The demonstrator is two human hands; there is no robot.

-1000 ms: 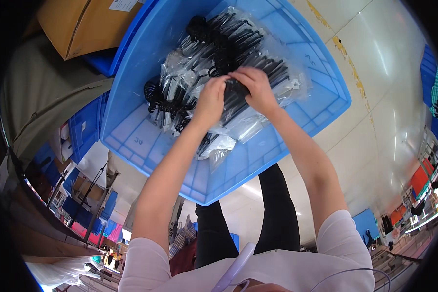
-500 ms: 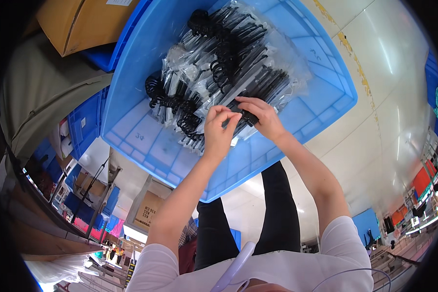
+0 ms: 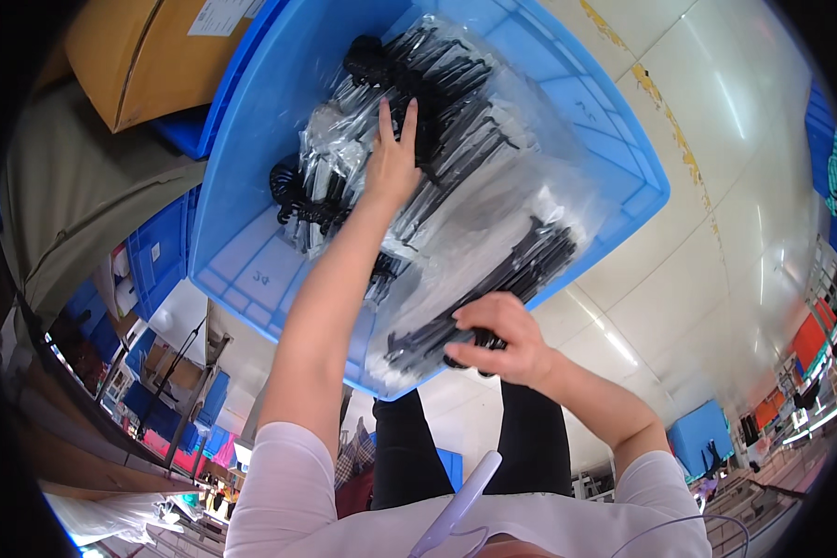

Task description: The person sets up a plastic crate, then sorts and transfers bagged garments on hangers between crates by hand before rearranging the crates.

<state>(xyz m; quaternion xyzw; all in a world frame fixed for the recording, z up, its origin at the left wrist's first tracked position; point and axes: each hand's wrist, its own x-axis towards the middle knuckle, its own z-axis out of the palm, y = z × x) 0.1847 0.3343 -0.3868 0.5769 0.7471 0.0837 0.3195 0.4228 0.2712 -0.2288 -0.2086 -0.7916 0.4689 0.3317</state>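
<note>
A bundle of black hangers (image 3: 530, 260) in clear plastic lies across the near side of the blue bin (image 3: 623, 130). My right hand (image 3: 511, 337) is closed round the black hooks of this bundle, just beyond the bin's near rim. Farther in, my left hand (image 3: 392, 172) reaches over the remaining bagged hangers (image 3: 456, 149), two fingers stretched and spread toward a row of black hooks (image 3: 409, 84). It holds nothing that I can see. More black hooks (image 3: 293, 200) stick out at the pile's left side.
A cardboard box (image 3: 153, 65) and an olive cloth cover (image 3: 84, 177) stand left of the bin. Another blue crate (image 3: 158, 246) sits below them. Pale floor (image 3: 716, 232) with a worn yellow line stretches to the right. My legs (image 3: 535, 437) are under the bin's near edge.
My right hand has moved toward me, with a hanger bundle now drawn over the near rim. My left hand has left my right and gone farther into the bin, its fingers now spread.
</note>
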